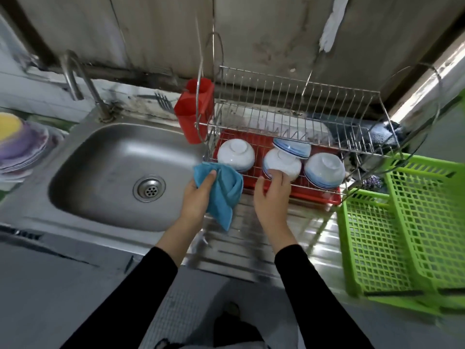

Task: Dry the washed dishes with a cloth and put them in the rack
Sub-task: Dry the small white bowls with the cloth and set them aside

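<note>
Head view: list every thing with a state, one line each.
left hand, grips blue cloth
right hand, fingers on middle bowl
middle bowl, upside down in rack
left bowl, upside down
right bowl, upside down
back bowl, tilted
tap, off
plates, stacked

A stained grey wall [264, 34] rises behind the steel sink [83, 157] and tap [73, 84], with daylight glinting at the right.

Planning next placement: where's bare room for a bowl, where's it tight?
Free: upper rack tier; drainboard bordered by red tray and green basket; sink basin. Crowded: four bowls fill that tray, right hand on the middle bowl, left hand holding cloth at its left end.
</note>
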A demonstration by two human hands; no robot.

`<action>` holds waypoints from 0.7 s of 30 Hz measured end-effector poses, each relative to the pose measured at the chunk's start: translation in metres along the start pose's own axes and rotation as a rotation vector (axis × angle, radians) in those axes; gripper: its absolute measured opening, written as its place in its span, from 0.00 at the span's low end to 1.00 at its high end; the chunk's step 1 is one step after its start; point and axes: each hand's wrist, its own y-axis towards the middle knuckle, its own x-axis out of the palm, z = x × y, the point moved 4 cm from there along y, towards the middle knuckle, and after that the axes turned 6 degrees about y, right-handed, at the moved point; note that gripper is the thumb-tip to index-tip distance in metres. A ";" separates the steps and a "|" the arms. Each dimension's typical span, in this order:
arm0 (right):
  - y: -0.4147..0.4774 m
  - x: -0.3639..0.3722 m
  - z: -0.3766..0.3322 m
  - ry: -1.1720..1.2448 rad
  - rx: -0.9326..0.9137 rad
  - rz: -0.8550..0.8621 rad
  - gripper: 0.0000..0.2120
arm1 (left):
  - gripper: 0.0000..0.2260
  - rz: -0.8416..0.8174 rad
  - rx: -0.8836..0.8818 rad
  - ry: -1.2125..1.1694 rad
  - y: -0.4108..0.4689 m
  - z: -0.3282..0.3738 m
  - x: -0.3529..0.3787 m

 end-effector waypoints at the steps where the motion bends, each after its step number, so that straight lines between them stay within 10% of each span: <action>1: -0.006 0.007 -0.006 0.019 0.001 -0.023 0.19 | 0.04 0.007 -0.002 -0.014 -0.004 0.002 -0.011; 14: -0.145 0.146 -0.179 0.581 0.339 -0.926 0.17 | 0.04 0.263 0.100 -0.161 -0.044 0.020 -0.248; 21: -0.220 0.220 -0.243 0.573 0.275 -1.226 0.39 | 0.04 0.416 0.120 -0.250 -0.064 0.023 -0.368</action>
